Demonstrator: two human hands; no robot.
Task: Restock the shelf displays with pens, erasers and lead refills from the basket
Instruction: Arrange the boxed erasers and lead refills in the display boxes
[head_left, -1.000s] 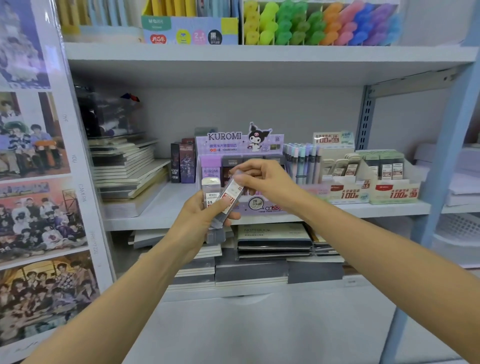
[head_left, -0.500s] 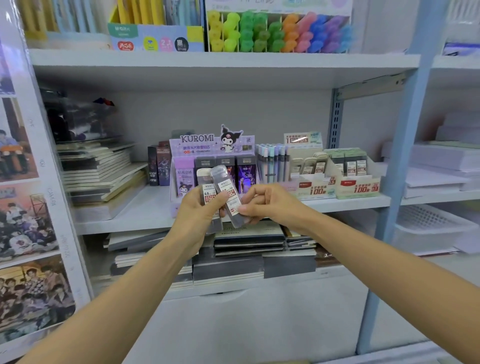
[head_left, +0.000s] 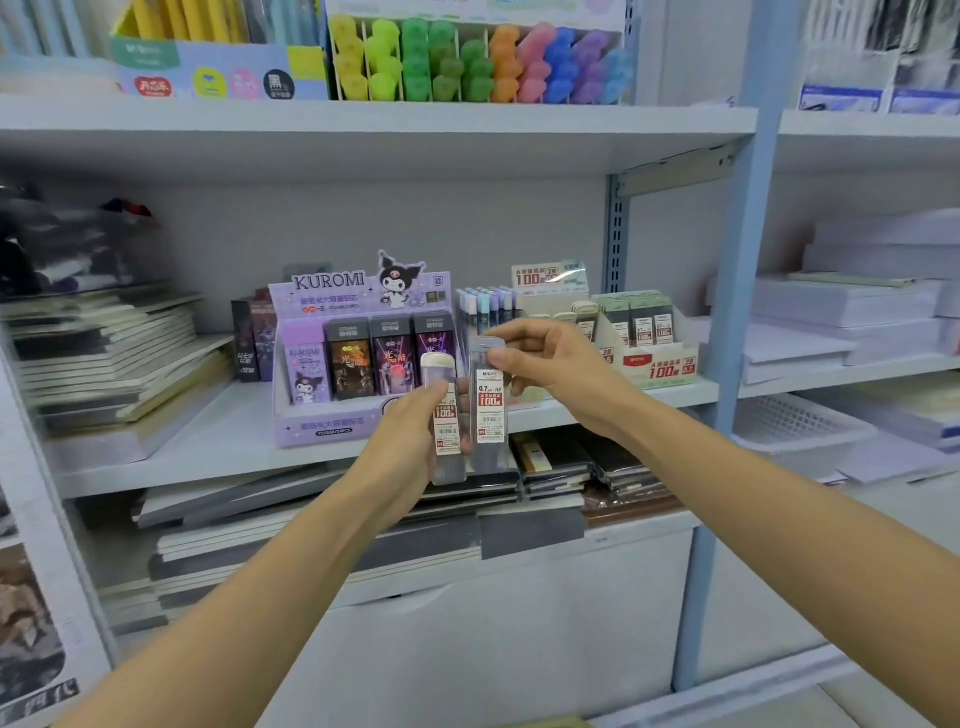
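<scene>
Two clear lead refill cases with red-and-white labels stand upright side by side in front of the middle shelf. My left hand (head_left: 410, 441) grips the left refill case (head_left: 447, 431) from its left side. My right hand (head_left: 545, 366) pinches the top of the right refill case (head_left: 489, 410), labelled 0.7. Behind them on the shelf stand the purple Kuromi display box (head_left: 332, 364) and the white refill display boxes (head_left: 649, 364) with more refill cases. Pastel pens (head_left: 488, 309) stand between those displays. The basket is out of sight.
Stacked notebooks (head_left: 114, 358) fill the shelf's left end and the level below. Coloured highlighters (head_left: 478, 62) line the top shelf. A blue upright post (head_left: 737, 312) divides the shelving; white paper reams (head_left: 852, 301) and a white mesh tray (head_left: 800, 421) lie to its right.
My right hand pulled one refill case apart from the one in my left hand and turned it upright. The view shifted right and closer to the shelf.
</scene>
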